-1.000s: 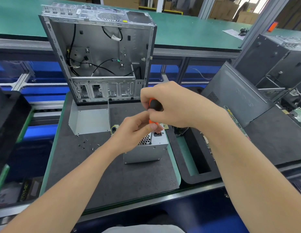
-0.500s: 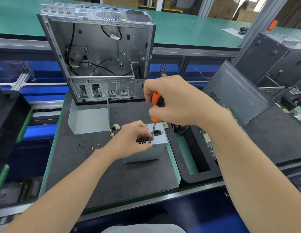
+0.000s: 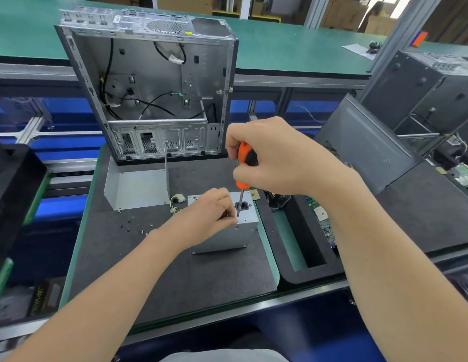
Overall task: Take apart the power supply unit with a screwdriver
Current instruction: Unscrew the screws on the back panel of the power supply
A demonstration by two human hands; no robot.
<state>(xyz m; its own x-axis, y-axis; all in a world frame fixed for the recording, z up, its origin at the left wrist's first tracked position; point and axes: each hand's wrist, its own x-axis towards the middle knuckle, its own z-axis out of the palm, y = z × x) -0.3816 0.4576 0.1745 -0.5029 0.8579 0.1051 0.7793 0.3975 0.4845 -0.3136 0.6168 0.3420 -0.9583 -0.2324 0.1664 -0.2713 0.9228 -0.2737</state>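
A grey metal power supply unit (image 3: 227, 237) stands on the dark mat (image 3: 175, 278), its socket face turned up. My left hand (image 3: 209, 212) lies over its top face with fingers curled at the near right edge, gripping the box. My right hand (image 3: 269, 158) grips the orange and black handle of a screwdriver (image 3: 244, 163). The shaft points down and its tip meets the top face next to the black power socket, close to my left fingertips. A yellow and black cable plug (image 3: 176, 202) sticks out at the unit's left.
An open, emptied computer case (image 3: 154, 82) stands upright behind the unit. A bent grey metal cover (image 3: 136, 188) lies in front of it, with several loose screws (image 3: 133, 226) on the mat. A black foam tray (image 3: 306, 257) with circuit boards sits to the right, and dark case panels (image 3: 363, 145) lean beyond.
My right hand rose and carried the screwdriver upright, its tip landing on the unit's top face. My left hand slid down from the handle onto the unit.
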